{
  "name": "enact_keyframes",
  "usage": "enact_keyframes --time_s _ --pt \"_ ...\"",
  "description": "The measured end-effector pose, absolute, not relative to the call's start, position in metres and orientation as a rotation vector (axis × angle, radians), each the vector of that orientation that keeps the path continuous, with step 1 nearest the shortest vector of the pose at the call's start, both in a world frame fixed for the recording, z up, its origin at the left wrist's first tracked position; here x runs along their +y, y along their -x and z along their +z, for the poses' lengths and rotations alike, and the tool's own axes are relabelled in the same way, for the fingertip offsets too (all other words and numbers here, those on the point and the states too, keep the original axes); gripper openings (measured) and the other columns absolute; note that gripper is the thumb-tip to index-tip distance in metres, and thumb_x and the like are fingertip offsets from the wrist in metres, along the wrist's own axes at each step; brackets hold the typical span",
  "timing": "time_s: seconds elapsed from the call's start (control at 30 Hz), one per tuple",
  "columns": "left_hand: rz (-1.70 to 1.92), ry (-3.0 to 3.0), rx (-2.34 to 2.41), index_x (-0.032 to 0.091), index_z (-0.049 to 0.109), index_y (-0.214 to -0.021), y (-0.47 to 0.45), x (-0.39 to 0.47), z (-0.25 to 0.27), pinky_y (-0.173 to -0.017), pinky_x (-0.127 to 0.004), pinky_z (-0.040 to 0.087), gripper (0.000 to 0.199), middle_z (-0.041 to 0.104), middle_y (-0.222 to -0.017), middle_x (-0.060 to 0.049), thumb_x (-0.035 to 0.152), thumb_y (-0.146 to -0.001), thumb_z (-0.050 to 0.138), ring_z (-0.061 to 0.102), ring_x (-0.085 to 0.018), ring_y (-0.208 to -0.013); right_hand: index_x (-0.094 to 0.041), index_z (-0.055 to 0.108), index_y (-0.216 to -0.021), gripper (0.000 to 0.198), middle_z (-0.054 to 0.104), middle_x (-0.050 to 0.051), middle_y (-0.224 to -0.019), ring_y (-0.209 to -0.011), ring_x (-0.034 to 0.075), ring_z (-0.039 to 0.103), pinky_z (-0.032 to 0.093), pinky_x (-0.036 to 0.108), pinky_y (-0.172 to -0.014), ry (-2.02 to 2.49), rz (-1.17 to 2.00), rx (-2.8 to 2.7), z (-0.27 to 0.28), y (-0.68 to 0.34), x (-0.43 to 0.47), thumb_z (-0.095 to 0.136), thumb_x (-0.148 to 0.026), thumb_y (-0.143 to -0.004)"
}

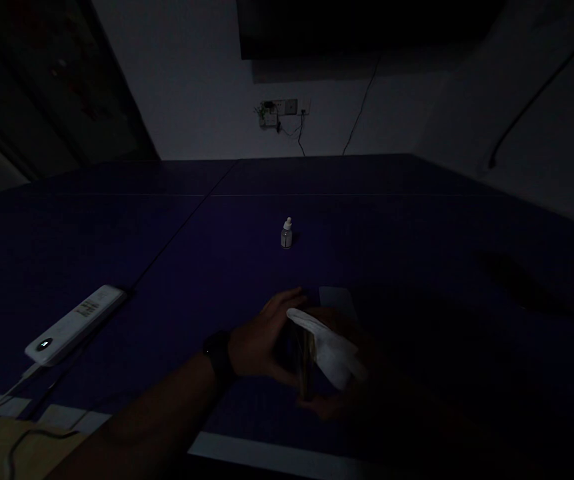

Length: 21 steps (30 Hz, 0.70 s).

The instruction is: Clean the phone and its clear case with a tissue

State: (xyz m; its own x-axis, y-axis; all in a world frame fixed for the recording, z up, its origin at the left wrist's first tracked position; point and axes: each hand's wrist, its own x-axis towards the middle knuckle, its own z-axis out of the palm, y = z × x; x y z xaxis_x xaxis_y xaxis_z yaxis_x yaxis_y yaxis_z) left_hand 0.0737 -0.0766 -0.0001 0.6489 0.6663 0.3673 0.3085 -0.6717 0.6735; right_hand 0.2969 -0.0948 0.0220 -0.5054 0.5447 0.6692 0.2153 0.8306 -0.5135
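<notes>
White cloth (pixel 334 355) between fingers (pixel 325 405) of right hand (pixel 364 350), beside left hand (pixel 261 341)

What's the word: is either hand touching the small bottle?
No, the small bottle stands on the table beyond the left hand and right hand, touching neither.

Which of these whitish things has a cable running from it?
The long device lying at left, its display lit: a cable leaves its near end. The small dropper bottle and the white, cloth-like item by the left hand show none.
</notes>
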Motion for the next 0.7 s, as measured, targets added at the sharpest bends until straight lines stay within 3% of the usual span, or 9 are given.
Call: enact_keyframes --time_s 0.07,0.13,0.27,0.43,0.6,0.7 --pt "0.836 -2.282 0.756 0.022 0.027 -0.152 -0.077 -0.080 0.005 -0.115 -0.055 0.034 0.107 0.036 -0.154 -0.019 0.058 -0.069 0.084 0.038 -0.039 -0.140 -0.024 0.042 -0.144 0.088 0.060 0.013 -0.134 -0.118 0.031 0.062 0.056 0.041 -0.094 0.568 0.597 -2.053 0.023 -0.294 -0.096 0.080 -0.039 -0.066" --pt "0.877 -2.259 0.785 0.022 0.035 -0.148 -0.079 -0.083 0.009 -0.113 -0.050 0.037 0.093 0.046 -0.147 -0.017 0.052 -0.074 0.083 0.048 -0.035 -0.132 -0.024 0.043 -0.143 0.088 0.060 0.013 -0.134 -0.118 0.031 0.062 0.055 0.041 -0.096 0.567 0.678 -2.007 0.028 -0.291 -0.097 0.081 -0.035 -0.064" --pt "0.854 -2.204 0.911 0.023 0.042 -0.143 -0.081 -0.088 0.013 -0.108 -0.046 0.042 0.093 0.056 -0.138 -0.013 0.041 -0.065 0.091 0.055 -0.033 -0.123 -0.026 0.041 -0.145 0.090 0.062 0.011 -0.130 -0.115 0.029 0.064 0.053 0.040 -0.097 0.512 0.654 -2.027 0.041 -0.290 -0.094 0.081 -0.031 -0.065" --pt "0.857 -2.196 0.895 0.026 0.046 -0.139 -0.082 -0.089 0.011 -0.107 -0.046 0.043 0.088 0.056 -0.138 -0.011 0.035 -0.064 0.092 0.056 -0.031 -0.123 -0.026 0.030 -0.154 0.095 0.060 0.012 -0.136 -0.121 0.029 0.061 0.051 0.039 -0.098 0.309 0.405 -2.208 0.041 -0.296 -0.084 0.078 -0.050 -0.075" --pt "0.893 -2.245 0.831 0.023 0.046 -0.137 -0.084 -0.086 0.015 -0.106 -0.046 0.044 0.083 0.057 -0.135 -0.012 0.041 -0.068 0.087 0.056 -0.032 -0.123 -0.020 0.030 -0.154 0.079 0.067 0.010 -0.128 -0.117 0.024 0.063 0.051 0.038 -0.099 0.239 0.104 -2.185 0.035 -0.303 -0.086 0.068 -0.044 -0.088" --pt "0.899 -2.262 0.817 0.022 0.045 -0.136 -0.085 -0.084 0.018 -0.106 -0.045 0.044 0.075 0.058 -0.134 -0.012 0.039 -0.074 0.083 0.056 -0.030 -0.122 -0.028 0.041 -0.147 0.064 0.072 0.002 -0.118 -0.105 0.021 0.069 0.052 0.035 -0.098 0.246 -0.057 -2.275 0.037 -0.309 -0.092 0.068 -0.035 -0.090"
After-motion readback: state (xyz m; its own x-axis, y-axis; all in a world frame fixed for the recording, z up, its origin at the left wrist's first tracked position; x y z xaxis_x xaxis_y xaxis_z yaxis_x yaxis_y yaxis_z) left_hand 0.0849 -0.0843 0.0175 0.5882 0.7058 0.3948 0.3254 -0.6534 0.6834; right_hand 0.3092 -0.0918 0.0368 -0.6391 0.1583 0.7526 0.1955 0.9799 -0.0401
